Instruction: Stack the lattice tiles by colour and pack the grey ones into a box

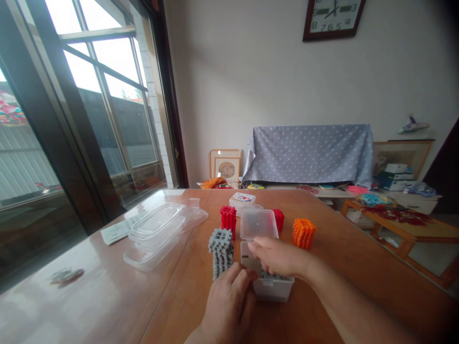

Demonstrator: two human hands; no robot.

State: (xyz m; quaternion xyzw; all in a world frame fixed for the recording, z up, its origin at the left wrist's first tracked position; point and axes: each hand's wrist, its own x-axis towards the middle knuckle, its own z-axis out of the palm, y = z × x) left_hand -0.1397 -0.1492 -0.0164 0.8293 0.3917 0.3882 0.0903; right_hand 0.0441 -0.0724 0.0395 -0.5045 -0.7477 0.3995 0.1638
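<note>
A clear plastic box (273,290) stands in front of me, its hinged lid (258,224) swung back. Some grey pieces show inside it, partly covered by my right hand. My right hand (274,255) reaches over the box from the right with bent fingers pressed together; anything in them is hidden. At the box's near left corner is my left hand (231,298), fingers curled and close together, and I cannot make out what they hold. Just beyond it rises an upright stack of grey interlocking plastic pieces (221,251), leaning a little at the top.
Behind the box stand a red stack (228,220), another red stack (278,220) and a small lidded box (242,203). An orange stack (304,233) is to the right. Clear containers (154,234), a paper booklet (118,231) and a small plastic packet (67,275) lie left.
</note>
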